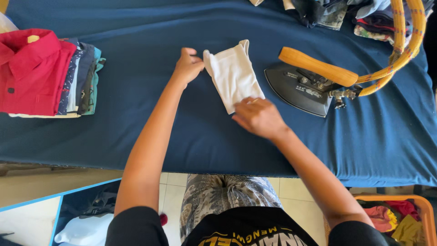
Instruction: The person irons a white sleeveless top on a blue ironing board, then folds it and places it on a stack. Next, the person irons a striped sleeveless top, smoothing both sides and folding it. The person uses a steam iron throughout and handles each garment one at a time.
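Directly ahead on the blue desk (136, 136), my left hand (187, 66) pinches the folded white cloth's (233, 73) far corner while my right hand (258, 117) presses its near end, its long axis running diagonally between them.

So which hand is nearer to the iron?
Right. The right hand rests on the white cloth's near end, just beside the iron; the left hand pinches the cloth's far-left corner.

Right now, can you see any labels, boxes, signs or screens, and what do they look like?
Collar tag: small pale yellow rectangle inside the neck of the red shirt topping the folded stack at left.
Plate: small pale marking on the black iron, right of the white cloth; too small to read.
No boxes, signs or screens.
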Demonstrator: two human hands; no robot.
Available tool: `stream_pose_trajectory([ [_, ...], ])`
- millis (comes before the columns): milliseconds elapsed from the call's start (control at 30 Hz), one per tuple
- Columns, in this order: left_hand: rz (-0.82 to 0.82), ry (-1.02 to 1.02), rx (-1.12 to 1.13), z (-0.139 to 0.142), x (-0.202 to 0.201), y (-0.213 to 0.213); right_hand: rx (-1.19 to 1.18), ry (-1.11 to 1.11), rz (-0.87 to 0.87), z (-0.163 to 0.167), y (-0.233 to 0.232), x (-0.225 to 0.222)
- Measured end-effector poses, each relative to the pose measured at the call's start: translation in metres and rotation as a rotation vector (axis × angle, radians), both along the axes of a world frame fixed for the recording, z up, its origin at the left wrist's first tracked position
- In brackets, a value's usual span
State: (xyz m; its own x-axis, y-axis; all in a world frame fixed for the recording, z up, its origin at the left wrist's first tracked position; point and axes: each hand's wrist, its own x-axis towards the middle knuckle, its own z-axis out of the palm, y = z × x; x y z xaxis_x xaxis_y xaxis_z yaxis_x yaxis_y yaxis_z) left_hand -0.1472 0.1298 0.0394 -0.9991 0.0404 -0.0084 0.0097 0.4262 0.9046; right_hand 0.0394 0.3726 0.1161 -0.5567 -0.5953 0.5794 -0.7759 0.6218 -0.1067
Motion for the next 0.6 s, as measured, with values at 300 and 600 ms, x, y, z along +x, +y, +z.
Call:
stream_pose_trajectory([
  [300,-0.360,0.642,-0.658,0.015,0.077,0.076,0.148,-0.199,-0.687,0.050,0.140,-0.057],
  [600,-0.318,0.509,-0.580,-0.006,0.070,0.061,0.112,-0.426,-0.950,0.039,0.131,-0.040],
])
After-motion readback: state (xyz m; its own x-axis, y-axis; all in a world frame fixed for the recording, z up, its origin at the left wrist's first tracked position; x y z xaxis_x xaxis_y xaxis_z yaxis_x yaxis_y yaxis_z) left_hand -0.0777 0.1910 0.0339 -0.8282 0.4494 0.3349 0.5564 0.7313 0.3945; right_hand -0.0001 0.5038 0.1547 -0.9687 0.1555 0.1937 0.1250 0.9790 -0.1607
